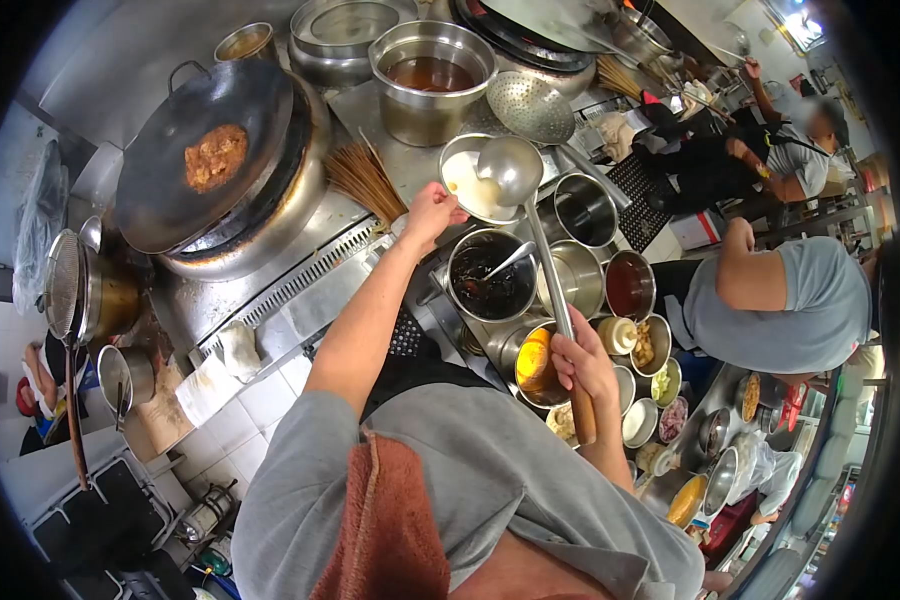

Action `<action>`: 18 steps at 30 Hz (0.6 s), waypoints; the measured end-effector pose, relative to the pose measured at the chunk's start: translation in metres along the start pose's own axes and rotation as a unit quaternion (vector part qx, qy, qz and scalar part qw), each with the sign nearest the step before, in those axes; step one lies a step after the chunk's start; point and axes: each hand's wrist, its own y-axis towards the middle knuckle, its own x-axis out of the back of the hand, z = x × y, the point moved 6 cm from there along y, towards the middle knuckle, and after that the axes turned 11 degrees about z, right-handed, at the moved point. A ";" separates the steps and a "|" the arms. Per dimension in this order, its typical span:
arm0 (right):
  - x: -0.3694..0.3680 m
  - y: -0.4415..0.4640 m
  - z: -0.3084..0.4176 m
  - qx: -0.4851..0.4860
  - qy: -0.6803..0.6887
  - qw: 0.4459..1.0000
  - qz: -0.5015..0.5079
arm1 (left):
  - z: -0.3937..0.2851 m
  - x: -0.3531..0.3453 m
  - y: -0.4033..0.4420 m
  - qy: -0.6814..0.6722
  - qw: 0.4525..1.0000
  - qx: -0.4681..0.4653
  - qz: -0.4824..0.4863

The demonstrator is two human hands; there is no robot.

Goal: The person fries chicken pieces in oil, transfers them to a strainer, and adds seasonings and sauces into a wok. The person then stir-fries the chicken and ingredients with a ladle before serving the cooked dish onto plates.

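Observation:
My right hand (585,362) is wrapped round the wooden handle of a long steel ladle (510,170). The ladle's round bowl hangs over a metal bowl (463,147) of white contents. At that bowl's near left rim my left hand (436,214) pinches the edge with closed fingers. Just below stands a pot of dark sauce (478,290) with a spoon (511,258) in it. A container with something bright orange (535,362) is beside my right hand. To the left, a black wok (155,140) holds a reddish-brown piece of food (216,158).
A pot of brown liquid (432,75) and a perforated strainer (531,107) stand beyond the bowl. A bamboo brush (364,180) lies by the wok. Several ingredient containers line the right side. Other people (780,300) stand at the right.

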 end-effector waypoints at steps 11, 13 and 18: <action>-0.004 -0.007 0.002 0.001 0.067 0.998 0.010 | 0.007 0.005 0.001 -0.007 1.000 -0.004 -0.004; -0.003 -0.009 0.003 0.001 0.083 0.996 0.020 | 0.010 0.007 -0.001 0.002 1.000 0.019 -0.009; -0.013 -0.021 -0.002 -0.003 0.098 0.995 0.026 | 0.013 0.017 -0.020 0.011 0.997 0.073 0.008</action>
